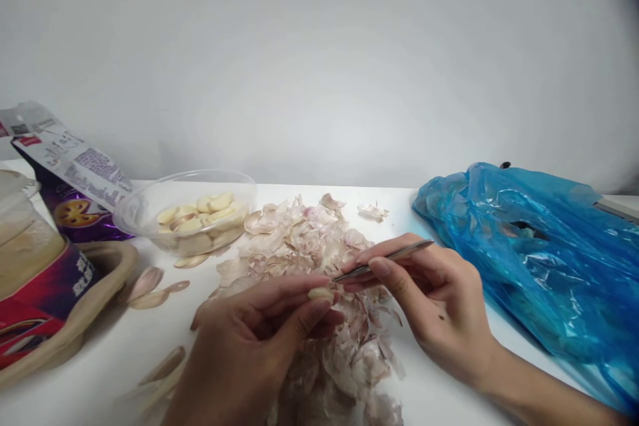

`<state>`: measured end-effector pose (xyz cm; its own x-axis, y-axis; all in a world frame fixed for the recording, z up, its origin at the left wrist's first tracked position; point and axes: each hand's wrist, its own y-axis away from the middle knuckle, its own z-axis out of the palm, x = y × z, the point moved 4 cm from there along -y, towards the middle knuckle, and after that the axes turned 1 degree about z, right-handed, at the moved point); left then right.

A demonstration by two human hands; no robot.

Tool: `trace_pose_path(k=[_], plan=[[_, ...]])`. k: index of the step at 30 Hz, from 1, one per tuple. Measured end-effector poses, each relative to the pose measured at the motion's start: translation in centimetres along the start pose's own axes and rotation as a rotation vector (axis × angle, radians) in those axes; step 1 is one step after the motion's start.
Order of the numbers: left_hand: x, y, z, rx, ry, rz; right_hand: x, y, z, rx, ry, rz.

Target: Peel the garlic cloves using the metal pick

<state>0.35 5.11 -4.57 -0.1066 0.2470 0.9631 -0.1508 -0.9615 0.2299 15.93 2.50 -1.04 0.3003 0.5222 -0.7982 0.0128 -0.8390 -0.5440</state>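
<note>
"Garlic clove (320,295) is showing between the fingers; which hand is holding it?"

"The left hand (244,339). Its thumb and fingers are pinching the clove above a heap of papery garlic skins (299,239)."

"And how is it looking?"

"It is looking small, pale cream and rounded, and the fingers are hiding part of it."

"What is the right hand (444,306) doing?"

"Its fingers are gripping a slim metal tool (384,261), and the tip is pointing toward the left fingertips, just beside the clove."

"Anything lying nearby?"

"More pale cloves (194,214) are resting in a clear plastic bowl (244,203) on the white counter (100,373), beyond the left hand."
</note>
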Motion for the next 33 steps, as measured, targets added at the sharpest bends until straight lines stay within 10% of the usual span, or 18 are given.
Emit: trace_pose_path(k=[33], plan=[[0.77,0.03,-0.33,0.090,-0.155,0.178,-0.69,0.09,-0.20,0.009,0.178,-0.205]])
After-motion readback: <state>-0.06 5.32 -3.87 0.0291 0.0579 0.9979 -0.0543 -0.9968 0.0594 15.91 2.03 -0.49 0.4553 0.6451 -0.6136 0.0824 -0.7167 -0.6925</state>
